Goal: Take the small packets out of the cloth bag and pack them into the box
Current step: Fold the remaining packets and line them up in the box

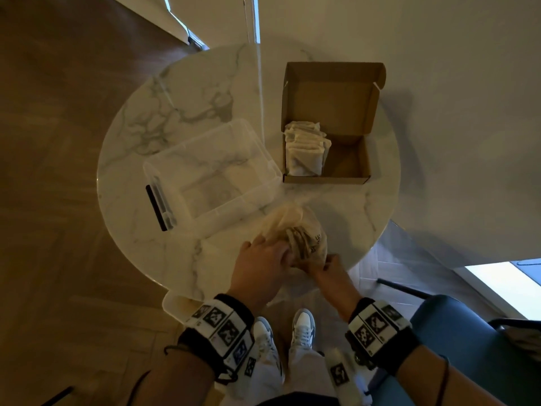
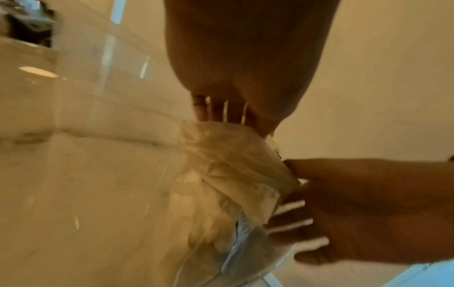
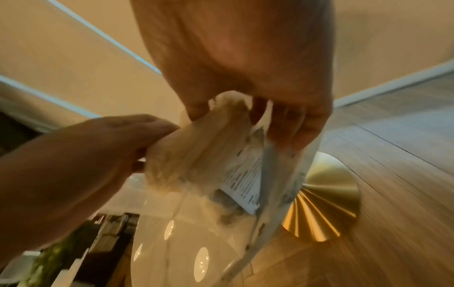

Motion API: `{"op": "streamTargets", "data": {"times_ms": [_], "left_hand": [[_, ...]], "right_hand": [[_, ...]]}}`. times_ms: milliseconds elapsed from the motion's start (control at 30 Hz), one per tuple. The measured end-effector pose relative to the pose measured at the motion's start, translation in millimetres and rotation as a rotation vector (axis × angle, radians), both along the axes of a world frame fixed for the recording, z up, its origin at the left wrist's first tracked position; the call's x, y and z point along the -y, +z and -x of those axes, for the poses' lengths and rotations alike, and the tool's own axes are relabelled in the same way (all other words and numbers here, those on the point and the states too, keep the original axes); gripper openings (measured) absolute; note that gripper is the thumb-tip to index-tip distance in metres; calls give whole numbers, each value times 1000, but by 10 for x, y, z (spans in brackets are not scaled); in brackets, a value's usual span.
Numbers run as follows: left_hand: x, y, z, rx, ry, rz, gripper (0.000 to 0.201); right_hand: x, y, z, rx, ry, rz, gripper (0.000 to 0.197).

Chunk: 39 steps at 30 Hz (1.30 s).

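Note:
The beige cloth bag lies at the near edge of the round marble table. Several printed packets show in its mouth. My left hand holds the bag's rim from the left, thumb on top and fingers beneath. My right hand grips the opposite rim with curled fingers. Both hands pull the mouth apart. The open cardboard box stands at the far right, with several white packets stacked against its left wall. Its right half is bare.
A clear plastic bin with a black latch stands left of the box, just beyond the bag. A blue chair is at my right. The table's brass base shows below. The wall is right behind the box.

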<state>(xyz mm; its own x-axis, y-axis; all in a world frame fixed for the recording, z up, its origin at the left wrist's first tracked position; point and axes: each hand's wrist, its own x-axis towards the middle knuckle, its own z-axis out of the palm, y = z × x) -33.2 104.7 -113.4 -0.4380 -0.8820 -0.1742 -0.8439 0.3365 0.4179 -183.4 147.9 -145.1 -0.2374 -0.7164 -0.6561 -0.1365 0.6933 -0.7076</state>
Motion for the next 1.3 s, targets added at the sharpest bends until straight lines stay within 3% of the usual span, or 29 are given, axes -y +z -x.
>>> {"op": "streamTargets", "data": {"times_ms": [67, 167, 233, 300, 400, 567, 733, 800, 867, 1033, 1300], "left_hand": [[-39, -34, 0, 159, -42, -48, 32], [-106, -78, -17, 197, -99, -51, 40], [-121, -83, -24, 184, -139, -27, 54], [-148, -62, -53, 157, -174, 13, 56], [-292, -94, -174, 199, -243, 80, 34], [-360, -71, -338, 216, -163, 0, 29], [-218, -49, 16, -92, -105, 45, 20], [-145, -53, 114, -166, 29, -89, 47], [-46, -177, 59, -79, 134, -143, 63], [143, -489, -87, 93, 110, -192, 102], [271, -540, -155, 98, 65, -203, 108]], "right_hand": [[11, 39, 39, -333, 78, 222, 46], [200, 130, 48, -689, 502, 626, 29], [391, 72, 28, -700, 727, 587, 27], [608, -8, 80, -720, 839, 403, 37], [843, -38, 230, -726, 851, 226, 49], [912, -61, 306, -712, 823, 176, 57], [784, -32, 276, -681, 835, 231, 87], [726, -21, 289, -657, 845, 236, 92], [662, -28, 341, -643, 872, 216, 94], [516, -100, 380, -626, 942, 121, 101], [635, -120, 418, -620, 933, 128, 108]]}}
